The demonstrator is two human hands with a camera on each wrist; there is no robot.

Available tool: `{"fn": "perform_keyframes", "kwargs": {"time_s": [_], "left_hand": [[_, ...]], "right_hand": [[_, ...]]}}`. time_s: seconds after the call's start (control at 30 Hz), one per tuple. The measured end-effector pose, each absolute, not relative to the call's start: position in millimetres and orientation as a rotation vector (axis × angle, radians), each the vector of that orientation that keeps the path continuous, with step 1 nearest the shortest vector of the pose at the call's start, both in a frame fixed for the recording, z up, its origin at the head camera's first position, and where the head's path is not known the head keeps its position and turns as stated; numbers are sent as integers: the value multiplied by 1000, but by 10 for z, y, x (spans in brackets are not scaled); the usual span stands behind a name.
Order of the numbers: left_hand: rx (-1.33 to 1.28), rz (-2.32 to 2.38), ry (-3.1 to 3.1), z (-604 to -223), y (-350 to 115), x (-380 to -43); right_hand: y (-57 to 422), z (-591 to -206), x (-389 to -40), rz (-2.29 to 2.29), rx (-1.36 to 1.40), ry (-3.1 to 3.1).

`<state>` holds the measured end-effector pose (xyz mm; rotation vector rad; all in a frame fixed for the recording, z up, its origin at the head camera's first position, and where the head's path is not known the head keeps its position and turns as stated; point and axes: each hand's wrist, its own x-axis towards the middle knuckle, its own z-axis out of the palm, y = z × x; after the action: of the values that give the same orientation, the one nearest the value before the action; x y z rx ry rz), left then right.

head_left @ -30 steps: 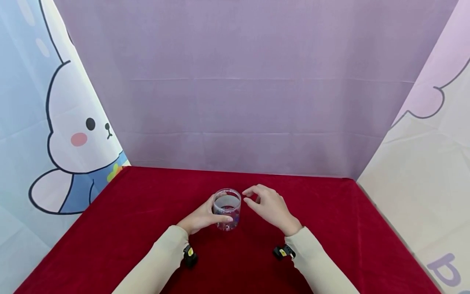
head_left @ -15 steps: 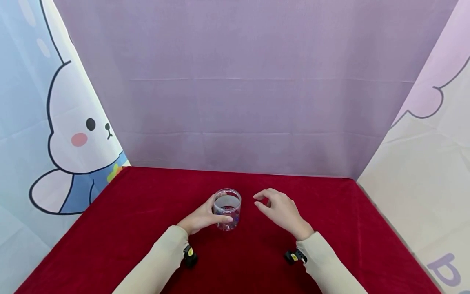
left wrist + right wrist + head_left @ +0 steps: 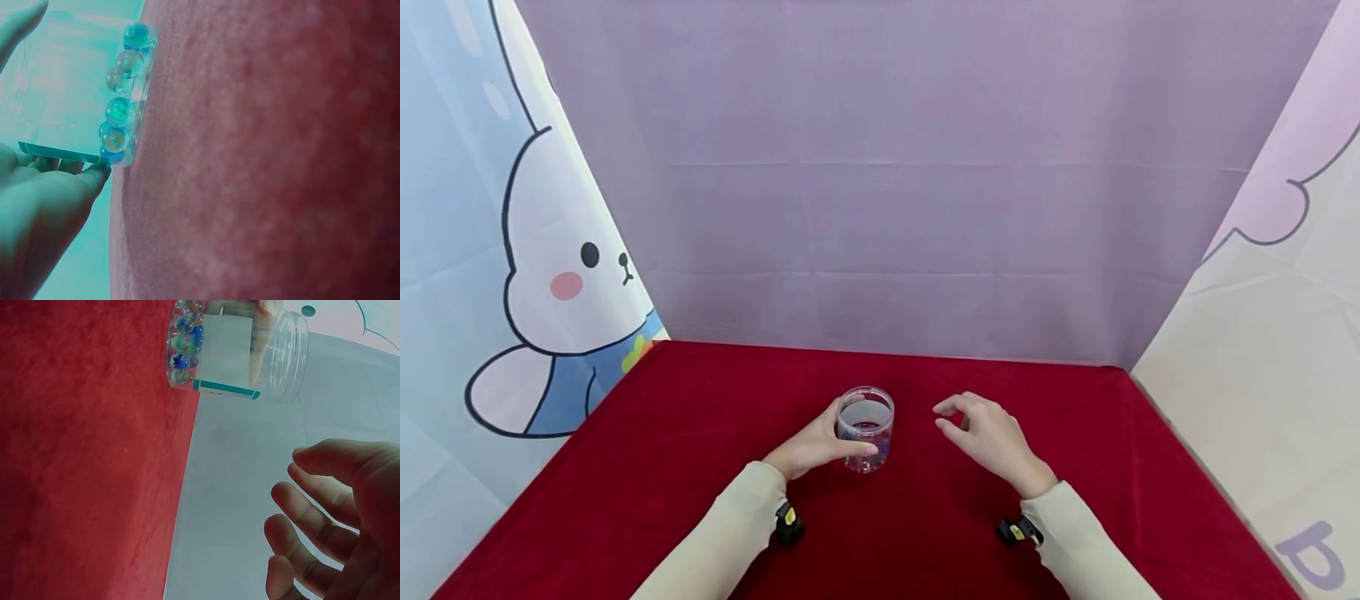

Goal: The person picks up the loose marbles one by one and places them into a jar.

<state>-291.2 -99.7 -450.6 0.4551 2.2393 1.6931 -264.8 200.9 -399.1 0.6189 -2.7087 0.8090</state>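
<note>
A clear, round plastic jar [image 3: 867,415] stands upright on the red cloth, its mouth uncovered. My left hand [image 3: 815,445] grips it from the left, thumb across the near side and fingers behind. Glass marbles [image 3: 182,342], several of them in blue, green and amber, lie at the jar's bottom in the right wrist view. A pale label [image 3: 226,350] with a teal edge wraps part of the wall. To the right of the jar, my right hand [image 3: 992,435] hovers with nothing in it. Its fingers are loosely bent, the thumb apart from them.
Red velvet cloth [image 3: 715,400] covers the table. Behind it hangs a plain purple curtain [image 3: 880,208]. A printed rabbit sheet [image 3: 572,275] borders the left side, and a cream and pink sheet [image 3: 1277,358] borders the right.
My right hand has drawn away from the jar, to the right and slightly back toward me. The left hand and the jar have stayed in place.
</note>
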Motion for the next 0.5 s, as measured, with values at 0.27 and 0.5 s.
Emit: {"fn": "perform_keyframes", "kwargs": {"time_s": [0.27, 0.5], "left_hand": [[473, 1695, 2246, -4494, -993, -2900], [472, 1707, 2233, -4488, -986, -2887]], "right_hand": [[2114, -4038, -2635, 770, 595, -2734], [2225, -4092, -2621, 770, 574, -2748]]}}
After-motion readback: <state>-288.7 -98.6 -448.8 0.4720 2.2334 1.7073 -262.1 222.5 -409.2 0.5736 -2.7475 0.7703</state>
